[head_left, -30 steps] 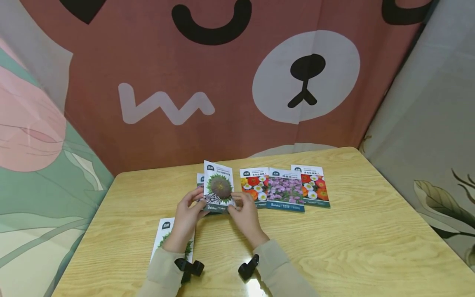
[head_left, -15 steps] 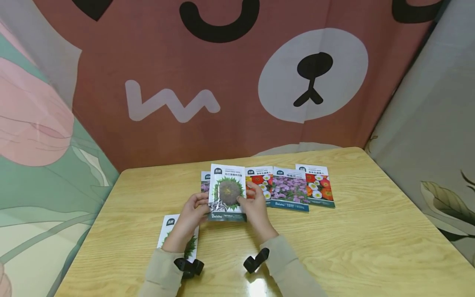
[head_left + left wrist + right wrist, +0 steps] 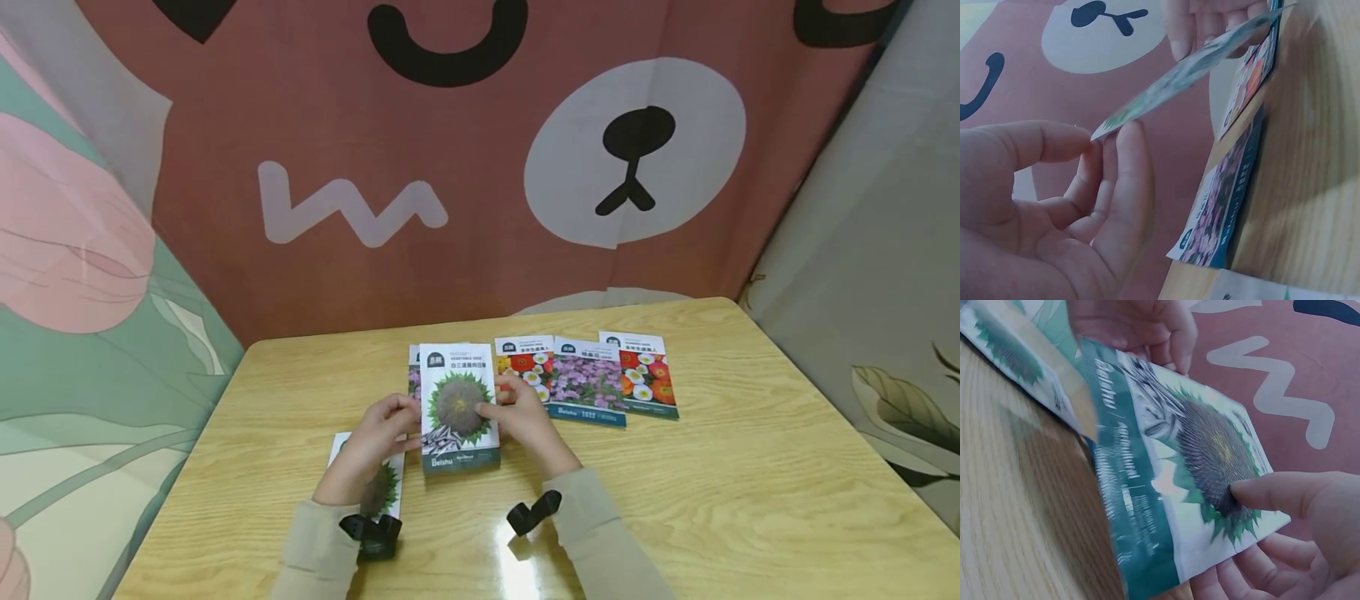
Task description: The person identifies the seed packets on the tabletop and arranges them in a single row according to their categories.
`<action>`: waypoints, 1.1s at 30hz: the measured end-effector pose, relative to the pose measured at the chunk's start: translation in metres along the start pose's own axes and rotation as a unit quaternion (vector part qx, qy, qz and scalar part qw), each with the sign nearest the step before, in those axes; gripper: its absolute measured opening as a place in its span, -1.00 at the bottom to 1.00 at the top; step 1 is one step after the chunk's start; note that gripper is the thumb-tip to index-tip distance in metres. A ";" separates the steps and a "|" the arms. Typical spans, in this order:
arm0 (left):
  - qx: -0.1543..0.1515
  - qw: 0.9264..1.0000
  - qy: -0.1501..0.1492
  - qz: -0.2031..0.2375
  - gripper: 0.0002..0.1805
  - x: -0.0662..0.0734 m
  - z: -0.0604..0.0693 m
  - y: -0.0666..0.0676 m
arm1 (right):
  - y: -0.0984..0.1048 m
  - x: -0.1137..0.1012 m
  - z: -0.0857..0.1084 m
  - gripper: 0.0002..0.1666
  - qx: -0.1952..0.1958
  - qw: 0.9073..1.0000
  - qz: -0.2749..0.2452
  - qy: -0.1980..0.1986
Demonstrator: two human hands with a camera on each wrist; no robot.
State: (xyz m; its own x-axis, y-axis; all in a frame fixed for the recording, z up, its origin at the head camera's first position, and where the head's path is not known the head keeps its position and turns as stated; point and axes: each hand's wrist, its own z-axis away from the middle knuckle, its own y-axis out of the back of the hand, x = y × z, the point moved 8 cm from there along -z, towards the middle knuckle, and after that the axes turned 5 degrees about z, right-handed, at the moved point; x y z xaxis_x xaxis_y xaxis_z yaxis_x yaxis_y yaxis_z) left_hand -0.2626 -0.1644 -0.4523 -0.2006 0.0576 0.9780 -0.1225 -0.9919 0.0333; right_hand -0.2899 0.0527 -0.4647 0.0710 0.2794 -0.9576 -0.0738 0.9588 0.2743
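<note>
A sunflower seed packet [image 3: 459, 408] with a green bottom band is held up between both hands, its front facing the head camera. My right hand [image 3: 534, 427] pinches its right side, thumb on the printed flower head and fingers behind, as the right wrist view shows. At the opposite edge, my left hand [image 3: 375, 442] pinches the packet between thumb and fingertips. Behind it a purple-flower packet [image 3: 415, 371] lies mostly hidden. Another sunflower packet [image 3: 387, 487] lies on the table, partly covered by the left hand and wrist.
On the wooden table [image 3: 712, 483], a poppy packet [image 3: 525, 365], a purple-flower packet [image 3: 587, 382] and a second poppy packet [image 3: 648, 382] lie in a row to the right, edges close or overlapping. A printed curtain [image 3: 480, 283] hangs behind the table's far edge.
The held sunflower packet has come nearer to the person and turned to face the head camera more squarely. Both hands have kept hold of it; the right has shifted slightly right.
</note>
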 end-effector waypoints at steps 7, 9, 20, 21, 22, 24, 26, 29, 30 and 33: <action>-0.010 1.000 0.004 -0.003 -0.83 0.002 0.000 0.002 | 0.001 -0.004 0.002 -0.56 -0.012 1.000 0.006 0.023; -0.011 1.000 0.006 -0.008 -0.81 0.002 0.000 0.003 | 0.000 -0.004 0.002 -0.65 -0.022 1.000 -0.003 0.019; -0.008 0.998 -0.007 -0.055 -0.80 0.003 0.004 0.011 | -0.020 0.007 0.004 -0.63 -0.122 0.992 0.002 -0.016; -0.012 0.998 -0.010 -0.060 -0.80 0.003 0.005 0.011 | -0.021 0.008 0.004 -0.58 -0.129 0.992 0.001 -0.020; -0.014 0.998 -0.013 -0.062 -0.81 0.004 0.006 0.011 | -0.022 0.009 0.004 -0.53 -0.133 0.991 -0.001 -0.019; -0.022 0.997 -0.017 -0.067 -0.82 0.004 0.007 0.011 | -0.023 0.010 0.004 -0.39 -0.136 0.991 -0.005 -0.016; -0.030 0.997 -0.019 -0.070 -0.83 0.004 0.007 0.011 | -0.022 0.009 0.003 -0.28 -0.133 0.991 -0.004 -0.009; -0.042 0.996 -0.015 -0.074 -0.86 0.003 0.008 0.010 | -0.021 0.007 0.002 -0.22 -0.125 0.992 -0.001 0.000; -0.046 0.996 -0.012 -0.075 -0.86 0.003 0.008 0.010 | -0.020 0.007 0.002 -0.23 -0.124 0.992 0.002 0.003; -0.063 0.995 -0.007 -0.081 -0.86 0.001 0.009 0.008 | -0.020 0.007 0.002 -0.31 -0.122 0.992 0.008 0.009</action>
State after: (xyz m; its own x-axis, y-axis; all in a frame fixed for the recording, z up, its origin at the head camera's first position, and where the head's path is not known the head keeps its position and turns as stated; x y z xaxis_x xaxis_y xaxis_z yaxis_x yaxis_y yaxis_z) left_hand -0.2555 -0.1733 -0.4491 -0.1555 0.2133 0.9645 -0.2740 -0.9474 0.1654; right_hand -0.2863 0.0355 -0.4768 0.0510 0.2921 -0.9550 -0.3141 0.9124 0.2623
